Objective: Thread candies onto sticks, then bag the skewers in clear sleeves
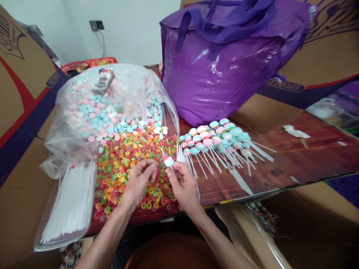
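I have the right hand (183, 183) pinching a thin white stick (162, 151) between thumb and forefinger, its lower part running down into the grip. The stick stands just above those fingertips, its long axis tilted: the bare tip points up and to the left, away from me, and the other end goes toward the palm. A pale blue and white candy (169, 161) sits right over the pinch, with something pinkish red above it, too small for me to name surely. The left hand (141, 175) hangs just left of the tip, thumb and fingers drawn close; I cannot tell whether anything is between them. I judge the step as threading sweets onto the stick, partway through. The next move seems to call for a steady right pinch while the left fingers line up another piece with the tip and push it down the axis. Under and beyond the left hand spread gummy rings (120, 164), with pastel candies (110, 130) farther beyond. Loaded sticks (207, 142) lie to the right of the pinch, and spare sticks (70, 201) lie well left of both hands.
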